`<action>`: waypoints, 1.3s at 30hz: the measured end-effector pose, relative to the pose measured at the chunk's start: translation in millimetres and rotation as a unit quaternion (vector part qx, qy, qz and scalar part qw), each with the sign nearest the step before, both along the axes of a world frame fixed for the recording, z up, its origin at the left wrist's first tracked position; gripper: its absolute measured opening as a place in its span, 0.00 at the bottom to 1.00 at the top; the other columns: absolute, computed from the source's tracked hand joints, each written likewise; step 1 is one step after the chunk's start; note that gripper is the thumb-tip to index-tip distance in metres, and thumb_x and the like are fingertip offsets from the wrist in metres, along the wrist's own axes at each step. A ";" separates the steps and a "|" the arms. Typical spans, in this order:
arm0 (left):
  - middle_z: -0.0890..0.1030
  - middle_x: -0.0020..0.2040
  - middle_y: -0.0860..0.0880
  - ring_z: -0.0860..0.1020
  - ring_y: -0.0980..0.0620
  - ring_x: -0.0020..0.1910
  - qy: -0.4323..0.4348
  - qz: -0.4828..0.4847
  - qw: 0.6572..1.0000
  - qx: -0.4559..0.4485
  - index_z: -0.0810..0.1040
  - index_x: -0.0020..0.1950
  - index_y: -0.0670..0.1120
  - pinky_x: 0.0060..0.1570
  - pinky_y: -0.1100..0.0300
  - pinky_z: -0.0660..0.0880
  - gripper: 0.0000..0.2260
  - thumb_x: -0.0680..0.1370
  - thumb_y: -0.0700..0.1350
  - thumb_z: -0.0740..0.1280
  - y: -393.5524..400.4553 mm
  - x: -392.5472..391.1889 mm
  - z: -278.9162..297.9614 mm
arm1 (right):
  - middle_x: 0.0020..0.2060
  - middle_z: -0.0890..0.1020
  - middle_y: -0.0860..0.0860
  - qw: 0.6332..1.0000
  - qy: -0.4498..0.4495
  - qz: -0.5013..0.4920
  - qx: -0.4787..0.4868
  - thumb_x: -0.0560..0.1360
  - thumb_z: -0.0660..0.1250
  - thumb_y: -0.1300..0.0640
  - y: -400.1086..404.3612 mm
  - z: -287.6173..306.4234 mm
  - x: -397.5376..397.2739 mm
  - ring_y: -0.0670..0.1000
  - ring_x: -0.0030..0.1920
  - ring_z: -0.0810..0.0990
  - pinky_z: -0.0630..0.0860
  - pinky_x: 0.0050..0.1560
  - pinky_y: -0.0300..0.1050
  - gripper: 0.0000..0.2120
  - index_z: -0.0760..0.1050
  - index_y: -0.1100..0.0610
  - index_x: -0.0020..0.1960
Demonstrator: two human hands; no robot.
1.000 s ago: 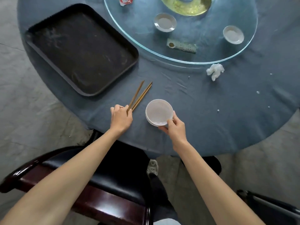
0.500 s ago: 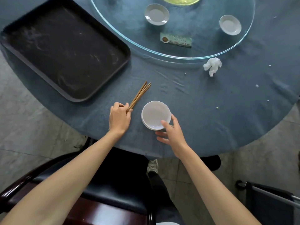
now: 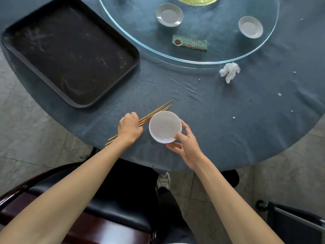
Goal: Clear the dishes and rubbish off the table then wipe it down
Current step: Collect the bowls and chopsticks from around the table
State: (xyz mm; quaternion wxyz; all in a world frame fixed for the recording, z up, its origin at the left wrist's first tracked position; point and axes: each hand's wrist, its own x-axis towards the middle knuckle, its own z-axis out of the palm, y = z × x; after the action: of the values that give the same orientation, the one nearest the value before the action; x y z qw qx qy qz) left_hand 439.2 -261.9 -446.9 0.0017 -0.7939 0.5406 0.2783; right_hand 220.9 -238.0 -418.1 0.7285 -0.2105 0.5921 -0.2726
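Note:
My left hand [image 3: 129,126] grips a bundle of wooden chopsticks [image 3: 158,109] near the round table's front edge; their ends stick out past my wrist over the edge. Right beside it, my right hand [image 3: 186,146] holds a small stack of white plates [image 3: 164,125], thumb on the rim and fingers underneath. Two more white dishes [image 3: 169,14] [image 3: 250,26] and a green packet [image 3: 190,43] lie on the glass turntable [image 3: 211,58]. A crumpled white tissue [image 3: 229,71] sits on the blue tablecloth [image 3: 211,106].
A large dark tray [image 3: 70,51] rests on the table at the left. Crumbs dot the cloth at the right. A dark wooden chair [image 3: 88,208] stands between me and the table. A trolley frame [image 3: 299,219] shows at the lower right.
My left hand has gathered the chopsticks and pulled them toward the table edge. My right hand has shifted its hold on the white plates, which now sit tilted up against the chopsticks.

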 end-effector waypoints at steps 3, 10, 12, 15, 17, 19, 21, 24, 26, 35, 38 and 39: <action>0.76 0.51 0.41 0.76 0.38 0.50 0.053 0.006 0.999 0.005 0.77 0.51 0.42 0.49 0.49 0.73 0.07 0.76 0.42 0.64 6.5 5.3 0.3 | 0.62 0.79 0.55 1.000 -0.008 0.002 0.001 0.76 0.63 0.66 2.1 2.4 -9.7 0.63 0.55 0.85 0.84 0.50 0.51 0.28 0.73 0.37 0.66; 0.76 0.37 0.48 0.69 0.55 0.25 0.379 0.210 0.901 0.026 0.80 0.51 0.43 0.22 0.66 0.65 0.05 0.78 0.38 0.66 24.5 8.5 27.1 | 0.63 0.78 0.53 0.999 -0.037 0.002 -0.001 0.76 0.64 0.65 11.2 8.5 -28.2 0.61 0.53 0.86 0.84 0.49 0.50 0.28 0.72 0.38 0.68; 0.76 0.39 0.49 0.64 0.57 0.22 0.446 0.259 0.856 0.030 0.79 0.56 0.43 0.21 0.66 0.59 0.09 0.81 0.45 0.62 33.1 6.8 40.2 | 0.63 0.78 0.54 0.999 -0.044 0.006 -0.003 0.76 0.64 0.66 14.1 13.1 -27.8 0.61 0.51 0.87 0.84 0.48 0.49 0.29 0.72 0.38 0.68; 0.71 0.35 0.51 0.60 0.59 0.21 0.521 0.310 0.796 0.010 0.77 0.60 0.44 0.20 0.68 0.56 0.17 0.85 0.53 0.54 52.0 7.0 58.5 | 0.64 0.76 0.55 0.998 -0.058 0.027 -0.003 0.76 0.63 0.67 20.9 23.8 -21.1 0.60 0.49 0.87 0.83 0.47 0.48 0.28 0.73 0.38 0.66; 0.69 0.34 0.52 0.60 0.59 0.21 0.554 0.330 0.764 -0.012 0.75 0.64 0.44 0.19 0.68 0.55 0.18 0.86 0.52 0.52 68.5 11.4 67.7 | 0.65 0.75 0.56 0.997 -0.064 0.047 -0.003 0.75 0.63 0.67 27.4 31.4 -12.3 0.60 0.48 0.87 0.84 0.47 0.48 0.28 0.74 0.37 0.65; 0.68 0.34 0.53 0.59 0.60 0.22 0.572 0.342 0.745 -0.030 0.74 0.67 0.44 0.20 0.68 0.56 0.18 0.86 0.52 0.52 84.8 20.3 74.9 | 0.65 0.74 0.56 0.996 -0.067 0.064 -0.005 0.76 0.63 0.67 34.1 38.1 -0.5 0.60 0.48 0.88 0.84 0.47 0.49 0.28 0.74 0.37 0.65; 0.69 0.34 0.53 0.60 0.59 0.23 0.585 0.354 0.728 -0.041 0.74 0.68 0.45 0.21 0.68 0.57 0.18 0.85 0.53 0.54 100.1 34.0 80.2 | 0.67 0.74 0.56 0.995 -0.066 0.071 -0.006 0.76 0.63 0.66 42.7 42.3 13.1 0.59 0.48 0.88 0.84 0.48 0.50 0.29 0.73 0.38 0.68; 0.70 0.35 0.53 0.61 0.59 0.24 0.603 0.367 0.706 -0.058 0.76 0.66 0.47 0.21 0.67 0.59 0.17 0.84 0.55 0.58 120.2 65.0 85.0 | 0.67 0.74 0.56 0.995 -0.070 0.074 -0.008 0.75 0.64 0.65 55.9 46.0 39.5 0.59 0.49 0.88 0.83 0.49 0.49 0.29 0.73 0.39 0.69; 0.71 0.34 0.53 0.62 0.59 0.24 0.611 0.372 0.696 -0.065 0.77 0.66 0.48 0.21 0.67 0.60 0.17 0.84 0.56 0.59 131.5 89.5 88.0 | 0.67 0.76 0.56 0.994 -0.072 0.075 -0.012 0.74 0.64 0.65 64.2 47.9 62.5 0.58 0.49 0.88 0.83 0.50 0.49 0.28 0.75 0.39 0.68; 0.75 0.34 0.53 0.67 0.58 0.25 0.600 0.344 0.719 -0.075 0.82 0.58 0.50 0.21 0.67 0.62 0.14 0.80 0.57 0.65 182.0 244.1 121.9 | 0.64 0.82 0.56 0.995 -0.080 0.026 -0.061 0.76 0.62 0.63 115.8 80.1 218.4 0.59 0.63 0.82 0.83 0.53 0.49 0.23 0.78 0.44 0.67; 0.76 0.34 0.53 0.69 0.58 0.25 0.588 0.356 0.721 -0.088 0.83 0.57 0.50 0.23 0.67 0.66 0.14 0.79 0.57 0.66 204.2 301.6 135.0 | 0.63 0.82 0.54 0.993 -0.092 0.027 -0.075 0.77 0.63 0.63 128.1 95.5 265.3 0.58 0.62 0.83 0.82 0.59 0.52 0.23 0.77 0.47 0.68; 0.77 0.34 0.53 0.70 0.59 0.25 0.585 0.357 0.723 -0.089 0.83 0.57 0.49 0.23 0.67 0.66 0.14 0.79 0.57 0.66 208.8 318.7 138.2 | 0.63 0.82 0.54 0.992 -0.092 0.026 -0.079 0.77 0.62 0.63 131.1 99.5 279.8 0.59 0.62 0.82 0.82 0.60 0.52 0.23 0.77 0.47 0.69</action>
State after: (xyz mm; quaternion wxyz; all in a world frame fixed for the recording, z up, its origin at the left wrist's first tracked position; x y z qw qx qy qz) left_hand 758.0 -53.1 -308.6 -0.4850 -0.6046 0.1333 0.6177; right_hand 500.8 -106.9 -318.6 0.7677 -0.2563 0.4938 -0.3179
